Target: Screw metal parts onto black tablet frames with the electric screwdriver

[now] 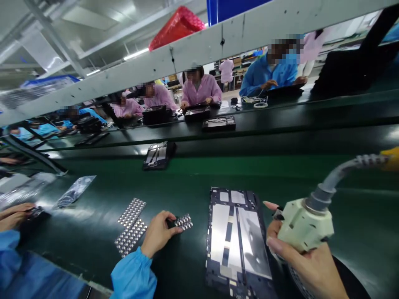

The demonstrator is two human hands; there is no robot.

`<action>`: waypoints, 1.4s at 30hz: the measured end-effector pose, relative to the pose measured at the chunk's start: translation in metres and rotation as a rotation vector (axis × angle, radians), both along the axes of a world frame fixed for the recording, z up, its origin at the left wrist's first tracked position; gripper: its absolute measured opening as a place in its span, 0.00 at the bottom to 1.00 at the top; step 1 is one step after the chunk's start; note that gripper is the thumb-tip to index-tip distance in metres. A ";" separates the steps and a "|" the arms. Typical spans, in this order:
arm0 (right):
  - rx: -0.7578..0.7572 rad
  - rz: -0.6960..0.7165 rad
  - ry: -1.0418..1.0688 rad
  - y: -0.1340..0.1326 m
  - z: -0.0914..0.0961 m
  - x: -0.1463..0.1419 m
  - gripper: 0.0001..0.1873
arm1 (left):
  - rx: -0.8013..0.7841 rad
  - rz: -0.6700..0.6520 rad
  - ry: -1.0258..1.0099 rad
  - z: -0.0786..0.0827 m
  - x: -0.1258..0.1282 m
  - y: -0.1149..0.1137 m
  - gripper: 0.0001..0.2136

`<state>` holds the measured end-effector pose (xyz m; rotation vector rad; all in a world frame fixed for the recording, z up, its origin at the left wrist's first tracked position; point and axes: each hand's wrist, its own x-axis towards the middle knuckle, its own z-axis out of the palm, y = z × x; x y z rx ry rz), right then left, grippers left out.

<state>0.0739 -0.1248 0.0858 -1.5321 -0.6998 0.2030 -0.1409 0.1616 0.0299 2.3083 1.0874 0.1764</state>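
Dark green, glossy counter (187, 187) fills most of my feed, and that slick surface makes me think anything thin and loose would slide if it got brushed. Next biggest is the flat black rectangular device with silver metal plates (238, 245), lying on the counter between my hands, with no clamp that I can spot. One bump and it'd probably skew.

Likeliest thing to bump it: the chunky pale green block-shaped tool on a grey hose (307, 226), just right of the device. My right hand (314, 270) is wrapped around it, fingertips right by the device's edge (can't tell if they touch). If the hose tugs, that lump could swing over and scratch the bare plates, imo.

My left hand (158, 232) is on the other side, thumb and fingers in a pinch. Just left of its wrist are two black-and-silver patterned sheets (132, 211), and the bright blue fabric sleeve (134, 274) is near enough to drag one if the arm pulls back carelessly.

Smallest bit is the black-and-silver checkered strip (184, 222) in that pinch, apart from the device. Squeeze too hard, it could crease; too loose, it drops.
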 end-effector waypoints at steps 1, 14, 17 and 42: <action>-0.009 0.018 -0.009 0.000 -0.002 0.001 0.16 | -0.024 0.022 -0.018 0.000 0.001 0.000 0.16; 0.026 0.068 0.021 0.001 -0.007 0.002 0.13 | -0.153 -0.022 -0.146 0.012 0.015 0.000 0.06; 0.017 0.042 0.035 0.004 -0.004 0.000 0.15 | 0.045 -0.054 -0.148 0.010 0.012 -0.013 0.06; 0.323 -0.336 0.200 -0.041 -0.026 0.020 0.14 | -0.495 0.136 -0.726 -0.016 0.064 -0.113 0.13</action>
